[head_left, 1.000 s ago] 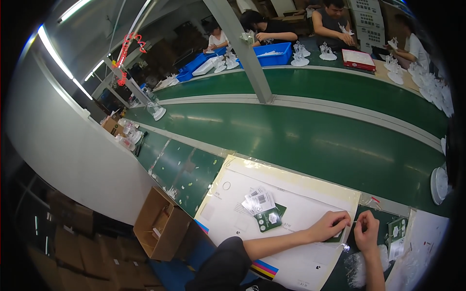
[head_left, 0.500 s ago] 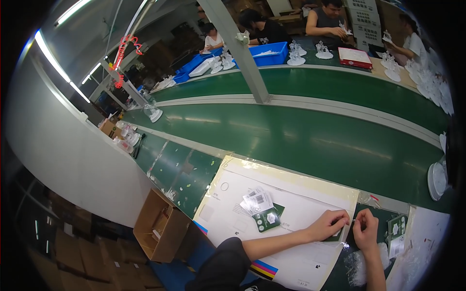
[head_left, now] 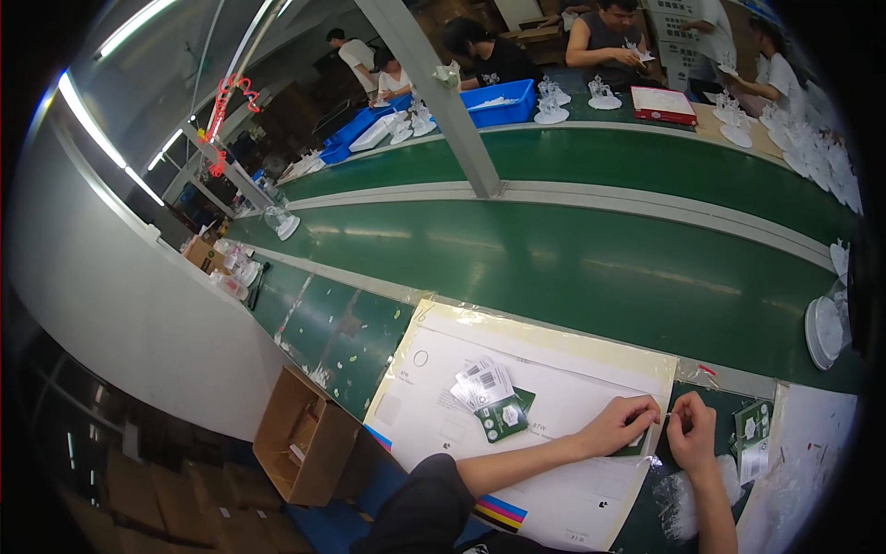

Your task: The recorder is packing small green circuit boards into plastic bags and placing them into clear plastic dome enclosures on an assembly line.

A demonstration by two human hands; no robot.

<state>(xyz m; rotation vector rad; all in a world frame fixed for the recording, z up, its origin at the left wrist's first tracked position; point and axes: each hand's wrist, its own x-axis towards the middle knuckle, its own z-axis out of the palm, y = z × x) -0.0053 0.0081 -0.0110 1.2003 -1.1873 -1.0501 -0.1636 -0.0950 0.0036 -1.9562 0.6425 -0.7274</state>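
Note:
My left hand [head_left: 626, 425] rests over the right edge of a large printed white sheet [head_left: 434, 406], its fingers curled into a pinch. Part of a green card [head_left: 633, 447] shows beneath that hand. Close beside it, my right hand [head_left: 692, 434] is also pinched, thumb and fingertips pressed together. What either pinch holds is too small to make out. Crumpled clear plastic bags [head_left: 678, 506] lie by my right wrist. On the sheet, left of my hands, sits a loose pile of green cards [head_left: 506, 420] and white barcode labels [head_left: 484, 379].
Right of my hands lie a green and white packet [head_left: 754, 439] and a white sheet [head_left: 803, 480]. An open cardboard box [head_left: 305, 439] stands at the left. Beyond runs a green conveyor belt [head_left: 554, 249] with a white-based clear piece [head_left: 821, 332]. Co-workers sit across it near blue bins [head_left: 503, 103].
The view has shifted slightly. Both my hands keep nearly the same pinched pose and place. Across the belt, a standing person now shows at the far left and another at the right.

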